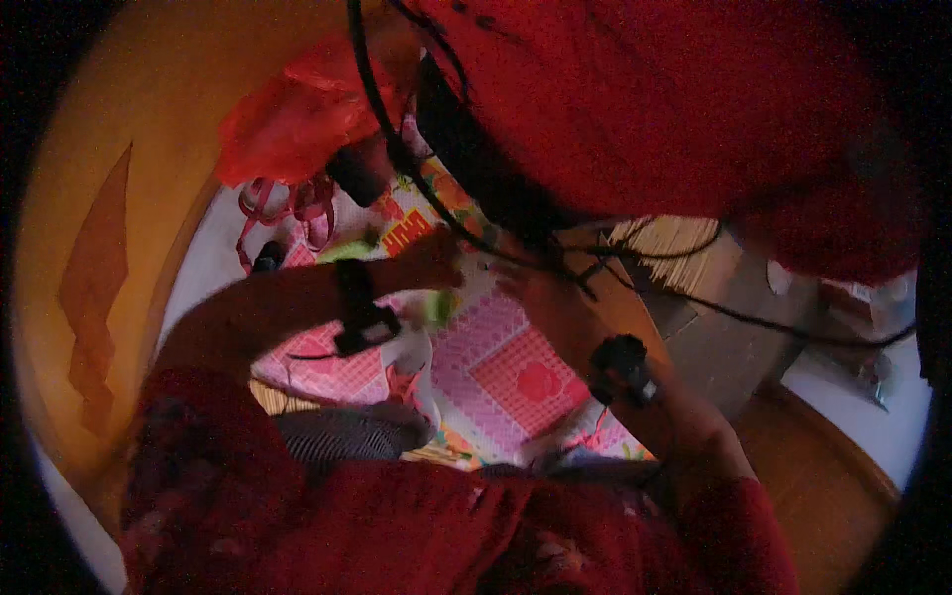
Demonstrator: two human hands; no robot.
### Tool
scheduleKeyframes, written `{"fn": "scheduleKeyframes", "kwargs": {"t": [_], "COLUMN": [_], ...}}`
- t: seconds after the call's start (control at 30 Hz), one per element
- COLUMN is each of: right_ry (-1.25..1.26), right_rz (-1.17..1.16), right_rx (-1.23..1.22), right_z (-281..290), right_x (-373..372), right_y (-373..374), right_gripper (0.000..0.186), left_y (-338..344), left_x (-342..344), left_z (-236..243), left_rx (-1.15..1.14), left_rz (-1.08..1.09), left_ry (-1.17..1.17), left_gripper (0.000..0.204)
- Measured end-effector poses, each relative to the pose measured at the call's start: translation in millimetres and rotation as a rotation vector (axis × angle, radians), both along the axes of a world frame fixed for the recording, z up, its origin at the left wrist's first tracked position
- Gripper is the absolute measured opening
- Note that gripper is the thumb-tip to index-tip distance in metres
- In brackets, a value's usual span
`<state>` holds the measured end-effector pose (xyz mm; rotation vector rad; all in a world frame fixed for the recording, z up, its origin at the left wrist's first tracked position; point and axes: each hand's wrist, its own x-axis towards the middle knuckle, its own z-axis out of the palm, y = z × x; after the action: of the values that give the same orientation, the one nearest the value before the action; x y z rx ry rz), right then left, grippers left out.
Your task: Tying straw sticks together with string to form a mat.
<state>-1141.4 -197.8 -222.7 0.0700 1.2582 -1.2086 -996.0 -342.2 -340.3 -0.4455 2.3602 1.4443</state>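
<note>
My left hand (431, 262) comes in from the left over a pink and white patterned cloth or sheet (531, 382). Across from it is my right hand (535, 288), its fingers toward the left one with a small gap between. In the dim, blurred picture the fingers of both hands are too dark to read, and anything held is not visible. A black strap with a small box (363, 315) circles my left wrist, and a dark round device (625, 370) sits on my right. Just beyond my left hand is a red and yellow printed patch (405, 236).
Thin pale sticks (666, 250) lie in a bundle at the right. A large red cloth shape (635, 109) fills the upper right, with black cables (397, 149) hanging before it. Upper left are a red plastic bag (283, 129) and a dark red strap (315, 213).
</note>
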Motion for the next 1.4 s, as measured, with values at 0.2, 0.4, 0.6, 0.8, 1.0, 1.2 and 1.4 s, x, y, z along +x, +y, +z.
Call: {"fn": "scheduleKeyframes", "kwargs": {"t": [0.2,0.4,0.6,0.8,1.0,1.2,1.4], "right_ry": [0.548,0.840,0.742,0.839,0.561,0.534,0.450], "right_rz": [-0.001,0.104,0.007,0.153,0.090,0.145,0.034], "right_rx": [-0.196,-0.180,-0.114,0.076,-0.019,0.018,-0.174], "right_z": [-67,-102,-42,-13,-47,-54,-55], "right_x": [-13,-12,-11,-2,-21,-19,-9], "right_y": [4,28,3,-8,8,2,0], "right_gripper": [0.029,0.031,0.023,0.025,0.031,0.027,0.022], "left_y": [-87,-73,-69,-86,-95,-98,-93], "left_x": [55,26,-70,-50,-50,-55,-48], "left_z": [51,8,17,14,-26,-37,-47], "left_rx": [-0.691,-0.835,0.858,-0.001,0.527,0.536,0.497], "left_rz": [-0.320,0.053,0.886,0.444,0.845,0.890,0.754], "left_ry": [-0.206,0.254,0.112,0.334,0.120,0.245,0.060], "left_gripper": [0.063,0.052,0.030,0.034,0.035,0.035,0.032]}}
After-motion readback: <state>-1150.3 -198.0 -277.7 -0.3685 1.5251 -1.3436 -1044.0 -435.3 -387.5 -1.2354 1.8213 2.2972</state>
